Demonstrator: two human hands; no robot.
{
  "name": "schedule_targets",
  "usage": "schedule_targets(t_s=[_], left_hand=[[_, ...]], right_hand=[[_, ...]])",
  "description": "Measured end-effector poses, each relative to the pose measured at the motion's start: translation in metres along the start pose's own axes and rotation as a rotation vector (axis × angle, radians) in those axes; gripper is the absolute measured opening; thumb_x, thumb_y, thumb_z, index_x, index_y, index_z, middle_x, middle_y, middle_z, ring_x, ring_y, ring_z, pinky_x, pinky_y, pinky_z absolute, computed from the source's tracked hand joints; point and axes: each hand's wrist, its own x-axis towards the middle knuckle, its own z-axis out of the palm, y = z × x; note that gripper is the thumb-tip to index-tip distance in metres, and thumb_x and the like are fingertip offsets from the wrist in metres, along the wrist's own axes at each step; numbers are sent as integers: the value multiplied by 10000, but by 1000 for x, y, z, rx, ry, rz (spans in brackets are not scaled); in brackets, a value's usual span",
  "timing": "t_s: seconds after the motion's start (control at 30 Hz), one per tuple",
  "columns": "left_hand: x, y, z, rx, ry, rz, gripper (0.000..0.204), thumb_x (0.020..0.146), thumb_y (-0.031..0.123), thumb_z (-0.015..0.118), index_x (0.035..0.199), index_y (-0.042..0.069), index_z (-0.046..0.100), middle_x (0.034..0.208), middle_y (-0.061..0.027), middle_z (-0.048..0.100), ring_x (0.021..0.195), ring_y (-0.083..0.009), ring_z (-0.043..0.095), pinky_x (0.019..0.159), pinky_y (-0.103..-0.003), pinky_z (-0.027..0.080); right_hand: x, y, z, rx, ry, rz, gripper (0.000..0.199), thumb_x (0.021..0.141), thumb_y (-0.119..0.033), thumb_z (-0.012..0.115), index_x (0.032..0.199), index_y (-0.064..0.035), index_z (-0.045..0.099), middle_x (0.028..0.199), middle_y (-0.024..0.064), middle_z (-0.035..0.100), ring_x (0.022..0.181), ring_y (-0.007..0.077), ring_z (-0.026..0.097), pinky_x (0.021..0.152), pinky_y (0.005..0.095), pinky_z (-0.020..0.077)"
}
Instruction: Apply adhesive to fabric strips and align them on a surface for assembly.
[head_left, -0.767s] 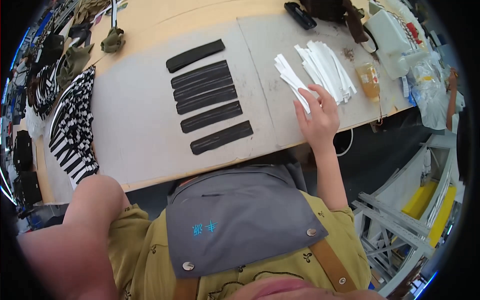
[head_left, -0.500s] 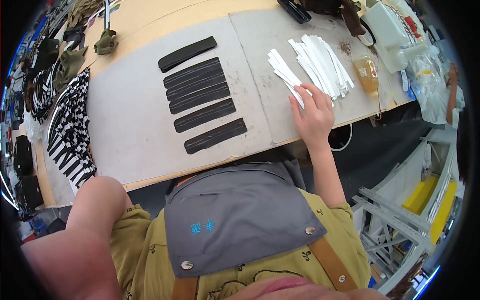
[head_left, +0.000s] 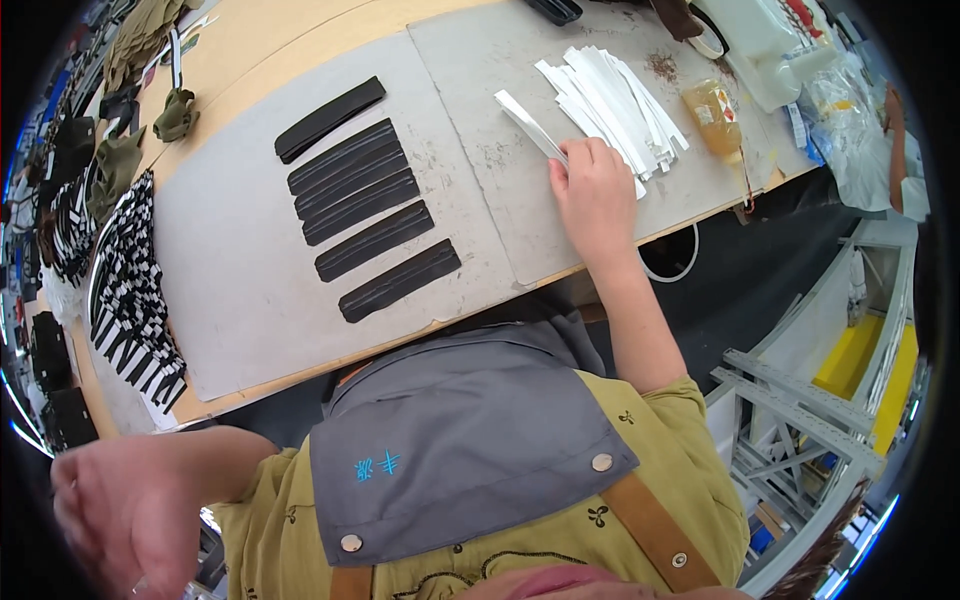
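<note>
My right hand (head_left: pixel 597 197) is over the table's right part, with its thumb and fingers closed on the lower end of a white strip (head_left: pixel 530 124). Beside it, a fanned pile of white strips (head_left: pixel 615 105) lies on the grey table covering, and the hand partly covers the pile's near end. My left hand (head_left: pixel 130 510) is raised off the table at the lower left, close to the camera. Its fingers are bent and blurred, so what they hold, if anything, is unclear. Several black fabric strips (head_left: pixel 355 180) lie in a slanting column mid-table.
At the left lies a heap of black-and-white striped pieces (head_left: pixel 130 290), with olive cloth (head_left: pixel 176 115) behind. A bottle of amber liquid (head_left: pixel 713 118) and a translucent white jug (head_left: pixel 765 60) stand at the right. Beyond the table's right edge is a metal frame (head_left: pixel 800 390).
My right hand has closed on a white strip and drawn it slightly from the pile. My left hand has come into view at the lower left. The whole view has shifted.
</note>
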Motion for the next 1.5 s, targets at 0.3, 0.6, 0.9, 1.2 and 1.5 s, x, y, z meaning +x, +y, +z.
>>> schedule_targets(t_s=[0.3,0.6,0.9,1.2,1.5], left_hand=[[-108,4,-23,192,-575,-631,194,992,81,479,1126,-10,587,1044,-87,546,906,-167,498,826,-296,408],[-149,32,43,-361,-1262,-1279,226,935,-21,602,1144,19,678,1115,-86,602,917,-131,571,808,-264,468],[-187,48,86,-709,-1138,-1851,867,980,518,612,1596,62,206,1417,-92,503,1310,-181,463,1092,-368,372],[-184,52,71,-677,-702,-2158,456,1079,335,465,1414,30,519,1383,-91,558,1277,-224,536,1095,-443,426],[-180,54,54,-710,-452,-2142,498,1099,337,410,1473,9,436,1335,-112,604,1275,-221,551,1101,-417,438]], right_hand=[[16,7,-7,15,-220,76,155,830,-119,688,954,-48,628,955,96,635,929,292,633,788,412,524],[13,18,-37,712,-273,505,258,948,-188,596,1087,21,541,766,173,650,668,355,630,678,392,518],[-19,-39,-75,1463,-797,553,309,997,-178,560,1263,-23,536,785,-21,572,594,38,490,544,233,420],[-34,-76,-65,1539,-1157,420,408,1027,-261,577,1353,-25,509,852,-2,606,663,49,537,578,213,441],[-44,-91,-60,1729,-973,624,348,1088,-270,479,1254,6,610,929,14,652,733,51,569,630,208,474]])
